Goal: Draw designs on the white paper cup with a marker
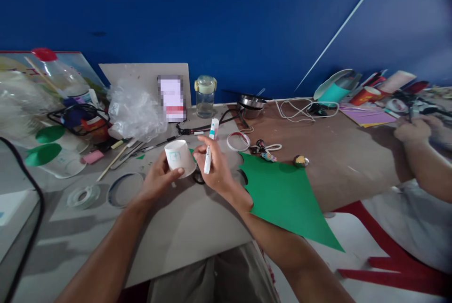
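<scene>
On my feed, L hand (158, 176) has fingers closed round white paper cup (179, 158), at 12 o'clock over pale grey board (190, 227). R hand (216, 164) pinches white teal-banded marker (208, 157) narrow. Step looks like marking cup; next wants pen tip on cup wall.

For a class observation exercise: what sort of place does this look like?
Probably a craft workshop or art room, shown by a large sheet of bright green card, a white paper cup held with a white marker pen, and a clear roll of adhesive tape.
</scene>
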A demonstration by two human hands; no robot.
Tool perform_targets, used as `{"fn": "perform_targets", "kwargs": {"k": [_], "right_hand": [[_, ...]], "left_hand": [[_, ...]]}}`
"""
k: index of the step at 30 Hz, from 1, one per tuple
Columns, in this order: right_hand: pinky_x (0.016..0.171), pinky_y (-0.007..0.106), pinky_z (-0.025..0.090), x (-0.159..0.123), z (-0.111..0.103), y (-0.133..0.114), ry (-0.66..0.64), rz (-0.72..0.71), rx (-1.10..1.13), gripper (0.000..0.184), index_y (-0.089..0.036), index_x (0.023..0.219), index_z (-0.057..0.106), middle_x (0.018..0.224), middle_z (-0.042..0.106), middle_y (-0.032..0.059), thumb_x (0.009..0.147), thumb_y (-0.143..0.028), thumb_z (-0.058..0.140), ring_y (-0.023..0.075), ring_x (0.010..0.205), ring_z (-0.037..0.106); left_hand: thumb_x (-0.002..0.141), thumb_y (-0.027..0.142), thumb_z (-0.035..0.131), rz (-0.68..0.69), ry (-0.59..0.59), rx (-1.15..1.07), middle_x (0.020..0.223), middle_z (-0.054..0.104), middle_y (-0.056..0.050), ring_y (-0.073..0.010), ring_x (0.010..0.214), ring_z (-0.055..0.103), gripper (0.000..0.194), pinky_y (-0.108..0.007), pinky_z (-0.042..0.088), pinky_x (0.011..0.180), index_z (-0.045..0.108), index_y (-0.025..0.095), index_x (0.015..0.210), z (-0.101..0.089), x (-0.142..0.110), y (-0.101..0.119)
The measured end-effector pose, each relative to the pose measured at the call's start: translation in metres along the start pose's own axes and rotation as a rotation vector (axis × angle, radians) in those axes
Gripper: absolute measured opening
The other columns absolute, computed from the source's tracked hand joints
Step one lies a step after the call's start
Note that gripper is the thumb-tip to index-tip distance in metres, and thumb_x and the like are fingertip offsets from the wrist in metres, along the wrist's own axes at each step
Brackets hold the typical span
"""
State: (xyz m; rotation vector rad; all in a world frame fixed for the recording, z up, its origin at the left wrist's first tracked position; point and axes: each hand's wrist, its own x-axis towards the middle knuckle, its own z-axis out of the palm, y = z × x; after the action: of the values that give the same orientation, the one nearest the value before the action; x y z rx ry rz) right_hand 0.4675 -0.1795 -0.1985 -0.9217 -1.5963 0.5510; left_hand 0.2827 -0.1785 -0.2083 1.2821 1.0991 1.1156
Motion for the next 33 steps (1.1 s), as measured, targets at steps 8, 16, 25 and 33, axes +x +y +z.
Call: {"fn": "perform_targets", "kwargs": {"k": [8, 16, 25, 33], "right_hand": [[0.095, 0.042, 0.057, -0.002, -0.002, 0.0, -0.046, -0.066, -0.095, 0.045, -0.021, 0.139, 0.043, 0.114, 0.069, 0.0117, 0.095, -0.022, 0.053, 0.0223, 0.106, 0.068], [0.097, 0.045, 0.055, -0.005, 0.003, 0.01, -0.193, -0.082, -0.252, 0.047, -0.018, 0.141, 0.044, 0.118, 0.069, 0.0147, 0.095, -0.02, 0.051, 0.026, 0.109, 0.066], [0.112, 0.052, 0.043, -0.001, 0.006, 0.012, -0.551, 0.014, -0.512, 0.054, -0.013, 0.139, 0.052, 0.142, 0.06, 0.0191, 0.087, -0.018, 0.068, 0.034, 0.134, 0.049], [0.112, 0.055, 0.043, -0.003, 0.017, 0.03, -0.465, 0.016, -0.57, 0.059, -0.016, 0.137, 0.055, 0.137, 0.061, 0.0214, 0.083, -0.027, 0.076, 0.0378, 0.134, 0.05]], "left_hand": [[0.068, 0.034, 0.083, 0.129, 0.179, 0.309, 0.13, 0.062, -0.01, -0.0314, 0.124, 0.057, 0.068, -0.044, 0.043, 0.107, 0.053, 0.025, 0.129, 0.003, 0.0, 0.002], [0.07, 0.034, 0.073, 0.063, 0.295, 0.395, 0.12, 0.062, -0.009, -0.0315, 0.117, 0.057, 0.055, -0.046, 0.043, 0.105, 0.054, 0.023, 0.12, -0.003, 0.003, 0.001], [0.067, 0.044, 0.077, -0.042, 0.466, 0.384, 0.119, 0.062, -0.011, -0.0317, 0.109, 0.062, 0.06, -0.046, 0.049, 0.097, 0.053, 0.021, 0.117, -0.013, 0.009, 0.003], [0.065, 0.041, 0.079, -0.003, 0.456, 0.451, 0.12, 0.061, -0.011, -0.0326, 0.114, 0.06, 0.061, -0.049, 0.046, 0.101, 0.054, 0.022, 0.118, -0.014, 0.012, -0.007]]}}
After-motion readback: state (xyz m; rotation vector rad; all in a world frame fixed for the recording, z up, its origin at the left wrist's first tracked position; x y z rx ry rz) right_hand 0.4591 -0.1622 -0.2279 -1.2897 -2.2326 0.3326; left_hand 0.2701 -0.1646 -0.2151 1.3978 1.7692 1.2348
